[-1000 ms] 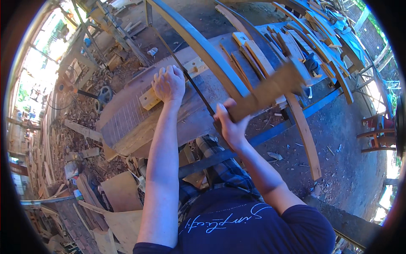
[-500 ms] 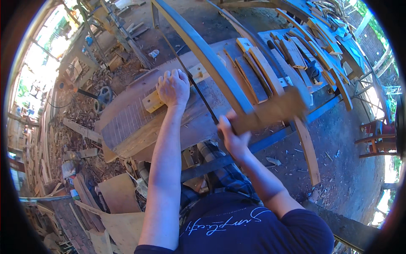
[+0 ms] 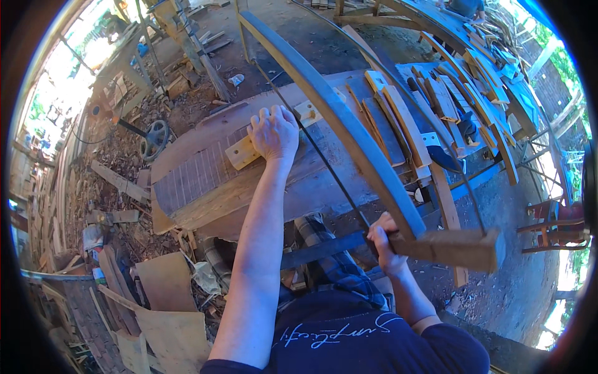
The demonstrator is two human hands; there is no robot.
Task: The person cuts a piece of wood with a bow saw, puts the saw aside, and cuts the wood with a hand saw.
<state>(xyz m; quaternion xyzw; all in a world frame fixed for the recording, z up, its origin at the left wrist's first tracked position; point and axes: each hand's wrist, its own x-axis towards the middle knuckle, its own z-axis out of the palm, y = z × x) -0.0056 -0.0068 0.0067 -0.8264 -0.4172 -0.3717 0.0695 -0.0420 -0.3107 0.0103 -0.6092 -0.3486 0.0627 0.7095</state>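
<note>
My right hand [image 3: 387, 246] is wrapped round the near end of a large wooden frame saw [image 3: 336, 109]. Its end piece [image 3: 455, 250] sticks out to the right, and its thin dark blade [image 3: 321, 149] runs away from me across a broad board [image 3: 202, 171]. Curled fingers of my left hand [image 3: 274, 134] grip a pale wooden block with holes [image 3: 242, 153], pressing it onto the board just left of the blade. The block shows on both sides of the hand. Parallel lines mark the board's left part. Where the blade meets the wood is hard to make out.
Right of the saw lie several wood pieces [image 3: 398, 115] and stacked curved parts [image 3: 483, 87]. A wooden chair [image 3: 551, 227] stands at far right. Scraps and planks [image 3: 118, 187] litter the ground at left, near a wheel [image 3: 154, 140]. Another person [image 3: 466, 9] is at the far top right.
My right hand has drawn the saw back toward me and to the right. My left hand still grips the block; the whole view has shifted a little.
</note>
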